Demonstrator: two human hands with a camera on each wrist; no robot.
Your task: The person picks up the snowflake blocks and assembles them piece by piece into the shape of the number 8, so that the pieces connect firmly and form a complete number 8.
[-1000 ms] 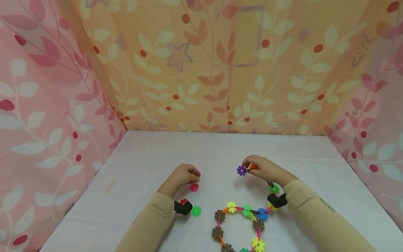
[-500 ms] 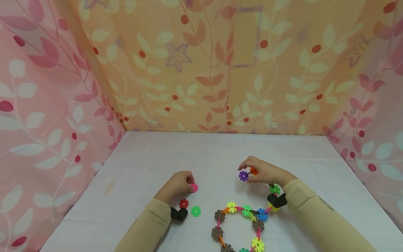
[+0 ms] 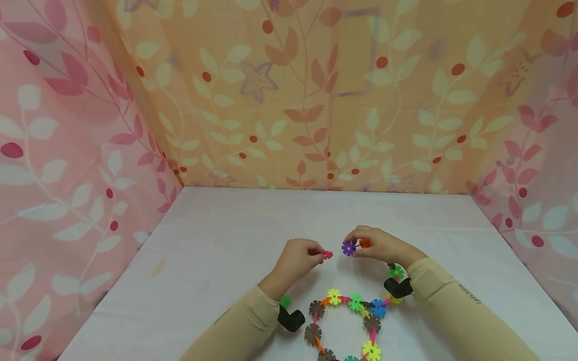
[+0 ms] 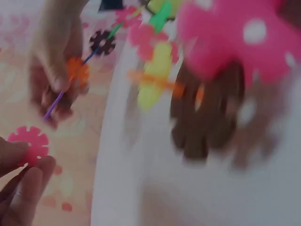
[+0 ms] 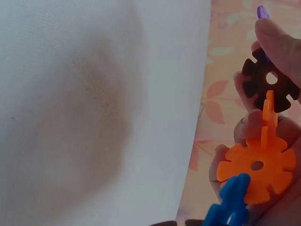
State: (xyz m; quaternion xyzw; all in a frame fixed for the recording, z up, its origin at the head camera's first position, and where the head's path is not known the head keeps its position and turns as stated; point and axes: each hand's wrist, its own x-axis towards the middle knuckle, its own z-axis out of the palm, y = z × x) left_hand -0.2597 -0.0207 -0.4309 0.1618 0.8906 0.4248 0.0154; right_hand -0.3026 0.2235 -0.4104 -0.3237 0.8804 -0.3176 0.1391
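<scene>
My left hand (image 3: 295, 255) pinches a pink notched plastic disc (image 3: 328, 254) between thumb and fingers; in the left wrist view the pink disc (image 4: 35, 136) faces the camera. Just right of it, my right hand (image 3: 379, 243) holds the end of a chain of such discs slotted together. A purple disc (image 3: 348, 248) is at the chain's tip, turned toward the pink one, with a small gap between them. In the right wrist view a dark disc (image 5: 255, 77) lies under the thumb, and an orange disc (image 5: 235, 172) and a blue disc (image 5: 230, 202) follow.
The chain runs past the right wrist through a green disc (image 3: 396, 272) to a blue disc (image 3: 378, 308) joined to a ring of discs, including a brown disc (image 3: 313, 333), on the white table (image 3: 203, 225). A loose green disc (image 3: 285, 301) is partly hidden by the left wrist.
The left hand has picked the pink disc off the table and carried it right, near the purple disc. The left forearm now covers the red disc. My right hand has barely shifted.
</scene>
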